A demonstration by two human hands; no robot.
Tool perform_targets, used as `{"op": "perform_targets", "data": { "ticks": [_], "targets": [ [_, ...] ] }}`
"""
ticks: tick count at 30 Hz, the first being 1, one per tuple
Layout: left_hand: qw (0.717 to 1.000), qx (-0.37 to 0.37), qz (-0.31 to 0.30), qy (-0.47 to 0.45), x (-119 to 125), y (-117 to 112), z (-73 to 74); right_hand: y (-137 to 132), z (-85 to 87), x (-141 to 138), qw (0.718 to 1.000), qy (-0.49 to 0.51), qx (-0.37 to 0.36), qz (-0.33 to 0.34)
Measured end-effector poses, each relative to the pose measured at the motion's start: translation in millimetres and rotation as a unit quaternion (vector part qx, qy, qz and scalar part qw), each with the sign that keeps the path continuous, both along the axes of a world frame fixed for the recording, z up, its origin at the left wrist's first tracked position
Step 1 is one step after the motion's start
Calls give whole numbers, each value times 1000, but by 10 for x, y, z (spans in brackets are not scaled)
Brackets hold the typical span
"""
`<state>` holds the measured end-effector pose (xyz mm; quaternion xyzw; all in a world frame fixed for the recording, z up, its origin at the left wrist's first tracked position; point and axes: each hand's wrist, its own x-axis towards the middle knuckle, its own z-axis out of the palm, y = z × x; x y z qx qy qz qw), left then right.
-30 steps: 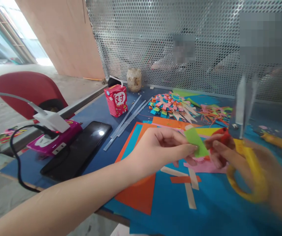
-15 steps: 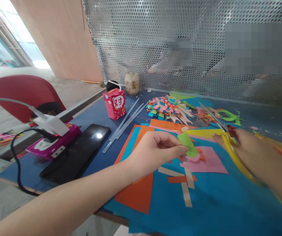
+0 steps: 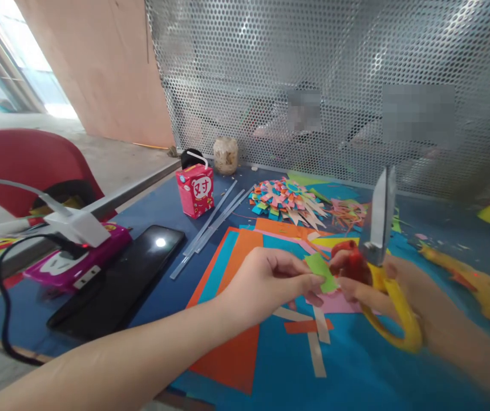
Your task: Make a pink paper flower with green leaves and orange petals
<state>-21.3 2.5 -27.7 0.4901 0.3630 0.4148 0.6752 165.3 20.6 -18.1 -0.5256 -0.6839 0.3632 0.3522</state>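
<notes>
Between the thumb and fingers of my left hand (image 3: 279, 277) is a small green paper piece (image 3: 320, 273). Scissors (image 3: 381, 251) with yellow and red handles hang in my right hand (image 3: 381, 294), blades pointing up and away from the paper. The right fingertips reach the green piece's right edge, close to a bit of pink paper there; whether they pinch it is hard to tell. Below the hands lie a pink sheet (image 3: 334, 303), cream strips (image 3: 316, 354) and an orange strip (image 3: 302, 327), on a large blue sheet (image 3: 356, 371).
An orange sheet (image 3: 227, 362) lies left of the strips. Behind are a fringed multicoloured paper pile (image 3: 285, 200), clear glue sticks (image 3: 210, 225), a pink drink carton (image 3: 195, 191) and a jar (image 3: 226, 157). A phone (image 3: 120, 279) and purple power strip (image 3: 77, 262) sit at left.
My right hand has moved left to the green paper, and the scissors have swung upright in it. My left hand keeps its hold on the green piece. The view has shifted slightly.
</notes>
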Motion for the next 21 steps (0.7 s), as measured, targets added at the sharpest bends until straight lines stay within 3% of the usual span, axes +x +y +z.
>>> {"op": "perform_targets", "data": {
  "ticks": [4,12,21],
  "targets": [
    [1000,-4,-3,21,11,-9,-23,-36,-68,-32,998,49,-21,28],
    [996,-46,-13,72,67,-27,22,-90,-176,63,998,26,-19,46],
    [997,-65,-29,39,115,-31,-18,-172,-235,150,998,-32,18,50]
  ]
}}
